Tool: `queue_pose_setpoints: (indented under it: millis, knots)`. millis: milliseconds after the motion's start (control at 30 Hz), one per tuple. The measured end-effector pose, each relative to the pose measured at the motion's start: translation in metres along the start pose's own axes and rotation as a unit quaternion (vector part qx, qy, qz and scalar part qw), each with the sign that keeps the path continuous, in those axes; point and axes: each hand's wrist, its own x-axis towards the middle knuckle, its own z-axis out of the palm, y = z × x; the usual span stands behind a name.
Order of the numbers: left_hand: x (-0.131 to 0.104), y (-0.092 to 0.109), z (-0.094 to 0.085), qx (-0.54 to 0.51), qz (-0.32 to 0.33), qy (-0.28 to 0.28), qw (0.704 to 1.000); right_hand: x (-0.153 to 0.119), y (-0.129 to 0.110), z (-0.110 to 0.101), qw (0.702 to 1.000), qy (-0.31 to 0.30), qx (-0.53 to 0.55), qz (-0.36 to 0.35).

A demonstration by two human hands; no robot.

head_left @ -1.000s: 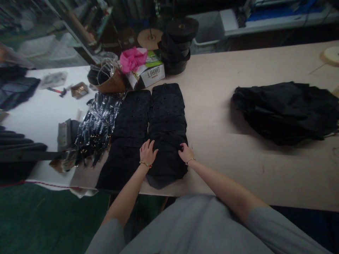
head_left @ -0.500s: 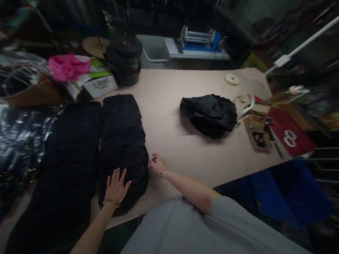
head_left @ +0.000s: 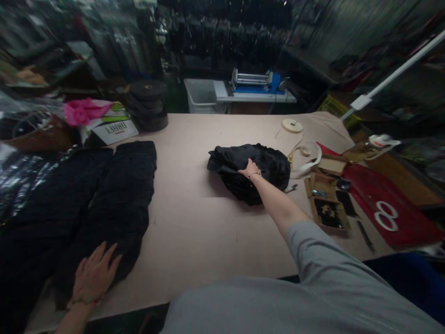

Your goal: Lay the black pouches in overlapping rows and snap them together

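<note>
My left hand (head_left: 94,274) lies spread on the near end of a long dark fabric stack (head_left: 121,199) at the left of the table. A second dark stack (head_left: 66,185) lies beside it, further left. In the middle of the table sits a black fabric bundle (head_left: 271,162). My right hand (head_left: 251,170) rests on the front of this bundle, thumb apart from the fingers; some fingertips are hard to make out against the black cloth.
Open cardboard boxes (head_left: 328,211) with small parts, a red piece (head_left: 389,204) and a tape roll (head_left: 292,125) lie right. Black rolls (head_left: 149,106) and a printed box (head_left: 118,131) stand back left. A blue machine (head_left: 253,82) is beyond the table (head_left: 187,185).
My right hand has moved from beside the near dark stack to the black bundle. My left hand stays on the stack. The view has shifted, so the bundle appears lower and further left.
</note>
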Motion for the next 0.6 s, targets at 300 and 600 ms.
queue_pose_setpoints:
  millis: [300,600]
  knots:
    - [-0.115,0.237,0.029,-0.386,-0.128,-0.084,0.910,-0.082,0.009,-0.003,0.957,-0.089,-0.039,-0.274]
    - [-0.054,0.367,0.030,-0.672,-0.210,-0.228,0.672,-0.277,0.075,0.050,0.879,-0.364,0.176,-0.253]
